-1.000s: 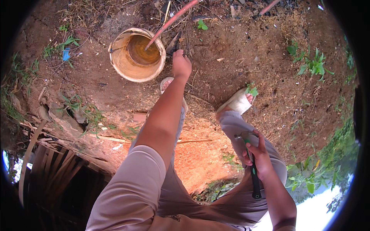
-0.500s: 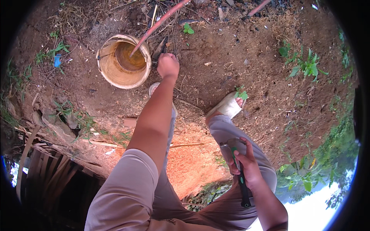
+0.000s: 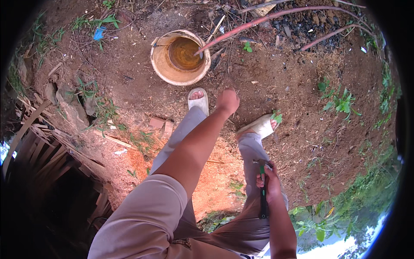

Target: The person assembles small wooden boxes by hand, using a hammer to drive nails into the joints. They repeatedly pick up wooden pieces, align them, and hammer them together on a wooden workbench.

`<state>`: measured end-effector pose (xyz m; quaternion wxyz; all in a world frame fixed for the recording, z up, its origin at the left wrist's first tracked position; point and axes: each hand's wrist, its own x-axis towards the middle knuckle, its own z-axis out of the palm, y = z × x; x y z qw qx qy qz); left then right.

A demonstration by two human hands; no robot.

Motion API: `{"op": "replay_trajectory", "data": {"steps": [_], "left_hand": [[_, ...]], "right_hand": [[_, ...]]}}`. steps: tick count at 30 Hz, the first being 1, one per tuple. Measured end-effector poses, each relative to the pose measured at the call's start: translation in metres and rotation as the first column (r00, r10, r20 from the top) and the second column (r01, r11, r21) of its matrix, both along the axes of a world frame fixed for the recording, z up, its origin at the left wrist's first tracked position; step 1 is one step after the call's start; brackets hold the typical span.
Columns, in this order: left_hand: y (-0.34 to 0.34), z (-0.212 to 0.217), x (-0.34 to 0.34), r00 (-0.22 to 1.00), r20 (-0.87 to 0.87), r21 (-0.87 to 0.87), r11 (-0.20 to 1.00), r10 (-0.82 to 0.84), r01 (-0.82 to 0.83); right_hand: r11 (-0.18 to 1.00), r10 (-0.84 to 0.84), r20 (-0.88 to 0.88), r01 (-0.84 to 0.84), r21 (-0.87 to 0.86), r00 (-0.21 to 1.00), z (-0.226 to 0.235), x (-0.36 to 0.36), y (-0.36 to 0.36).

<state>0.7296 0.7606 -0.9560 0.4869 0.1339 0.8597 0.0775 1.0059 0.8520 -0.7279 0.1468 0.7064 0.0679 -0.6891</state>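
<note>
My left hand [image 3: 227, 101] is closed in a fist above the dirt, between my two sandaled feet. Its fingers curl away, so whatever it may hold is hidden. My right hand [image 3: 271, 184] grips a hammer [image 3: 263, 196] with a black and green handle, held high up close to its metal head, in front of my right leg. Beyond my left foot an off-white bucket [image 3: 181, 79] stands with its mouth toward me, brownish inside. A long reddish pole [image 3: 258, 20] has one end over or in that bucket; it cannot be told whether it touches the bottom.
Small wood pieces [image 3: 161, 123] lie on the sawdust by my left leg. Stones [image 3: 71, 105] and a stack of wooden strips [image 3: 47, 151] are at the left. A second reddish pole [image 3: 327, 36] crosses dark charred bits at the far right. Green plants [image 3: 343, 103] grow at the right.
My left hand has moved away from beside the bucket, to the right and nearer to me. The view has shifted. My right hand keeps the hammer, now turned more upright.
</note>
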Motion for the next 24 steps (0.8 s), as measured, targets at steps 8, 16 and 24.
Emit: {"op": "replay_trajectory", "data": {"steps": [8,16,24], "left_hand": [[-0.134,0.164,-0.033,0.995,0.080,0.084,0.995,-0.053,0.046],[-0.433,0.310,-0.181,0.941,-0.338,-0.198,0.978,-0.010,-0.061],[-0.567,0.495,-0.082,0.506,-0.480,0.191,0.648,0.716,-0.737]], "right_hand": [[0.946,-0.323,0.038,0.323,0.007,0.946,0.061,0.065,0.083],[0.878,0.039,0.152,-0.107,0.467,0.988,0.215,0.100,0.175],[0.900,0.208,0.272,-0.293,0.323,0.939,0.221,-0.006,0.245]]}}
